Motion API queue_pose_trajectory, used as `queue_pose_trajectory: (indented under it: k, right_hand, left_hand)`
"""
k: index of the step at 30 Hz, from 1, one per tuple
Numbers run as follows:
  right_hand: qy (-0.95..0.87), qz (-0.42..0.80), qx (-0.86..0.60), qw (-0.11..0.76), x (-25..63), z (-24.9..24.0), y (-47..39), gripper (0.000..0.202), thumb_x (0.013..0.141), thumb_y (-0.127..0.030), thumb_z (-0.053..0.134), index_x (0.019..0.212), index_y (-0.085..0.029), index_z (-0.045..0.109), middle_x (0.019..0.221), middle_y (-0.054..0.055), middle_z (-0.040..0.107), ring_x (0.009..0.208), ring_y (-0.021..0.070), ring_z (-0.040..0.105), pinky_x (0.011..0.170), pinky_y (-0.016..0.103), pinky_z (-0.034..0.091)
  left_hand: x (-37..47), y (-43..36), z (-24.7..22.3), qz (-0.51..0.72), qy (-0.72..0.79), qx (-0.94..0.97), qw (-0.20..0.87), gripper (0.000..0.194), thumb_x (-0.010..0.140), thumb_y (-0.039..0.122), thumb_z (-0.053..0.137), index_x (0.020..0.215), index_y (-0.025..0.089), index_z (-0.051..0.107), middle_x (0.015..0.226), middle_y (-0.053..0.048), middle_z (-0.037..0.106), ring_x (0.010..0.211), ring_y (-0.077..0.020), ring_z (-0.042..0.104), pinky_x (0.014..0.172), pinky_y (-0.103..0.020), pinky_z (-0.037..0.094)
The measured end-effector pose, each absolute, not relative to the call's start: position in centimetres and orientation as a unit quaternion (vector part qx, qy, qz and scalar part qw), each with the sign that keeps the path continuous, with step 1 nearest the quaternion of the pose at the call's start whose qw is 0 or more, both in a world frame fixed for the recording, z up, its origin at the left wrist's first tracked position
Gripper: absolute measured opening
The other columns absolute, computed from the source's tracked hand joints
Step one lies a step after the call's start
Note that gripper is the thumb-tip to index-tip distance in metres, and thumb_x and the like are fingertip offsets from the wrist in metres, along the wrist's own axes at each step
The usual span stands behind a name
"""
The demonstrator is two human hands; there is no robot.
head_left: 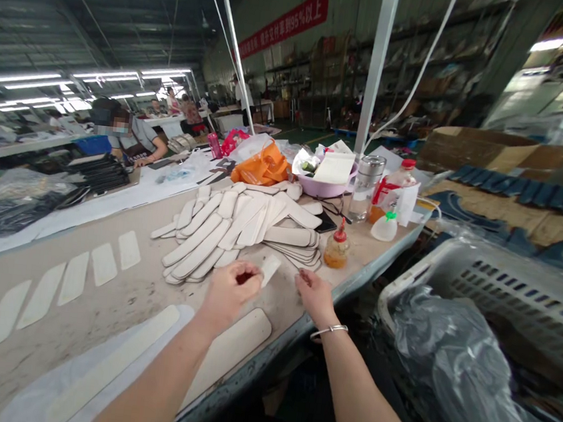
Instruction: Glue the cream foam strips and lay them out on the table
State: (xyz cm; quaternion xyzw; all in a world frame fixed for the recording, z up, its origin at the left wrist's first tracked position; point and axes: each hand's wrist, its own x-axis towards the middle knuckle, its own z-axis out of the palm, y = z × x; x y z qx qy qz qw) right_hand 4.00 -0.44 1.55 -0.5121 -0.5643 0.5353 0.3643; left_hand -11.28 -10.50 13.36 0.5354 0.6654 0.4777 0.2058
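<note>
A small white translucent strip sticks out from the pinched fingertips of my left hand. To its right, my right hand, with a bracelet at the wrist, has its fingers pressed together; whatever they hold, if anything, is too small to make out. A long pale panel with rounded ends lies beneath my left hand and forearm. Another pale panel rests on a thin white sheet at the lower left. Beyond my hands is a heap of dark-edged pale panels.
Several white strips lie in a row on the table. A red-capped glue bottle, a green-tipped bottle, a glass flask and an orange bag stand behind. A grey crate is right; a co-worker sits across.
</note>
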Motion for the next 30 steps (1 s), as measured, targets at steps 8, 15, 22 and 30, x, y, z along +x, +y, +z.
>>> queue_pose_trajectory:
  k: [8, 15, 22, 30]
  right_hand:
    - [-0.461, 0.693, -0.417, 0.365, 2.1, 3.2, -3.0, 0.036, 0.074, -0.047, 0.066, 0.091, -0.014, 0.067, 0.085, 0.008, 0.067, 0.075, 0.0168, 0.063, 0.065, 0.027, 0.053]
    - [-0.505, 0.686, -0.406, 0.332, 2.6, 3.6, -3.7, 0.040, 0.064, -0.054, 0.071, 0.070, -0.016, 0.058, 0.064, -0.001, 0.055, 0.055, 0.0097, 0.047, 0.050, 0.020, 0.037]
    - [-0.654, 0.589, -0.423, 0.217, 3.7, 3.7, -5.4, 0.025, 0.069, -0.038, 0.065, 0.058, -0.017, 0.059, 0.049, -0.005, 0.043, 0.050, 0.0102, 0.037, 0.049, 0.023, 0.027]
    - [-0.765, 0.458, -0.439, 0.111, 3.0, 3.8, -6.6, 0.016, 0.071, -0.024, 0.062, 0.055, -0.020, 0.063, 0.050, -0.004, 0.052, 0.055, 0.0133, 0.049, 0.055, 0.024, 0.032]
  left_hand:
    - [-15.0, -16.5, 15.5, 0.723, 0.512, 0.277, 0.372, 0.010, 0.059, 0.019, 0.075, 0.066, 0.016, 0.068, 0.067, 0.002, 0.057, 0.050, -0.0037, 0.042, 0.043, -0.016, 0.033]
    - [-16.6, -21.7, 12.6, 0.754, 0.514, 0.161, 0.376, 0.022, 0.053, 0.022, 0.081, 0.069, 0.017, 0.067, 0.067, 0.003, 0.058, 0.051, -0.0059, 0.046, 0.040, -0.015, 0.034]
    - [-18.2, -28.9, 8.3, 0.630, 0.686, 0.114, 0.345, 0.032, 0.053, 0.039, 0.081, 0.061, 0.016, 0.060, 0.057, 0.004, 0.049, 0.050, -0.0071, 0.039, 0.043, -0.018, 0.033]
    - [-19.2, -32.4, 6.0, 0.363, 0.868, 0.233, 0.246, 0.045, 0.064, 0.062, 0.063, 0.062, 0.018, 0.063, 0.063, 0.000, 0.060, 0.062, -0.0168, 0.053, 0.057, -0.024, 0.040]
